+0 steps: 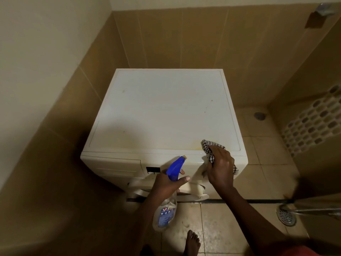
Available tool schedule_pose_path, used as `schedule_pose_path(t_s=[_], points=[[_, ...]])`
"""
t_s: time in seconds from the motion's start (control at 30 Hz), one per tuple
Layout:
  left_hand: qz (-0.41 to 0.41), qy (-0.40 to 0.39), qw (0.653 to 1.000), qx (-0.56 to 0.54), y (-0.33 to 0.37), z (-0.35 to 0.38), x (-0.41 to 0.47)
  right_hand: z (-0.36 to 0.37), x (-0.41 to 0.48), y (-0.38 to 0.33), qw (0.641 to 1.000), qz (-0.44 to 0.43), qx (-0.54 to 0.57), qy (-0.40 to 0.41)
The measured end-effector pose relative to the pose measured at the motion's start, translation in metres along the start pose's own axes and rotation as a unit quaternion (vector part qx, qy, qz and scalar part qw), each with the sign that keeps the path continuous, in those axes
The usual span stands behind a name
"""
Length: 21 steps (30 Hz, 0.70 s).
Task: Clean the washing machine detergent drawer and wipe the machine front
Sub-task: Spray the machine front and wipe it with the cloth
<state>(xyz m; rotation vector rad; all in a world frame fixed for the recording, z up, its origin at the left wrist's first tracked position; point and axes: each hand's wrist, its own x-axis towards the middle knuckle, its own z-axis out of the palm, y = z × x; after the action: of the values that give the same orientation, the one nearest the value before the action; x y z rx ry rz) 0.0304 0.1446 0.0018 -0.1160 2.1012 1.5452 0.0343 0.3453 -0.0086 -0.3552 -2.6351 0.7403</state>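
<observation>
Head view: looked steeply down on a white washing machine point(166, 111) standing in a tiled corner, filling the middle of the frame.
Left hand point(166, 183): low in the centre, fingers and thumb wrapped firmly round the neck of a spray bottle point(167, 206).
Spray bottle: clear body hanging below the fist, blue trigger head point(176, 168) angled up toward the machine's front panel, just beside the dark display point(153, 170).
Right hand point(220, 169): right of centre, closed over a bunched checked cloth point(209, 150) and pressing it on the top front edge at the right end of the panel.
Detergent drawer point(112, 164): at the left end of the front panel, seemingly shut flush, well apart from both hands.
Step in hand: judged to be wiping the machine front, with the drawer apparently not yet opened.
Next move: likely called for carrying the cloth leftward along the panel with steady pressure, spraying ahead of it, then freeing a hand to pull the drawer out.
Surroundings: a round floor drain point(287, 216) at lower right and a bare foot point(192, 242) at the bottom centre on beige tiles.
</observation>
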Motion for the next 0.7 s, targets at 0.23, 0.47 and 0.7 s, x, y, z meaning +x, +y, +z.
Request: schedule_pose_path(t_s=[0.23, 0.47, 0.7], points=[[0.003, 0.024, 1.000, -0.014, -0.007, -0.020, -0.003, 0.021, -0.002, -0.043, 0.996, -0.065, -0.014, -0.058], [-0.003, 0.044, 0.999, -0.021, -0.023, -0.045, -0.010, 0.032, -0.018, -0.072, 0.994, -0.079, -0.020, -0.073], [-0.025, 0.072, 0.996, -0.044, -0.036, -0.072, -0.015, 0.063, -0.006, -0.132, 0.987, -0.121, -0.005, -0.105]])
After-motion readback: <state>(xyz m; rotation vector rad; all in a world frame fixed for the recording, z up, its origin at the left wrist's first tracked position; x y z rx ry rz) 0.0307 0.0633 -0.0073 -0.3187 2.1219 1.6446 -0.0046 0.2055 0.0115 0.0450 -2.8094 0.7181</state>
